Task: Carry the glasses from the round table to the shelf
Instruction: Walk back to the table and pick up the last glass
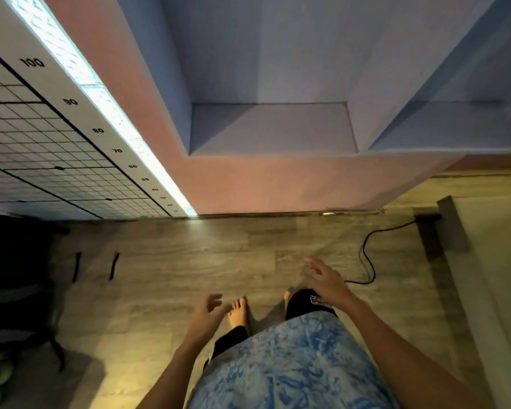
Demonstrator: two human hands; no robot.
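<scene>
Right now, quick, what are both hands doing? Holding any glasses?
Left hand: open, fingers loosely curled, holding nothing.
Right hand: open, fingers spread, holding nothing.
No glasses are in view.

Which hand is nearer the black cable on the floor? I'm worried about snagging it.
Right. The right hand hovers just left of the black cable; the left hand is farther left, beyond both feet.

The floor [189, 261] at lower frame looks like matt wood-grain planks; the shelf [272, 128] above looks smooth, matt-painted; the shirt [292, 364] is mottled cloth.
</scene>
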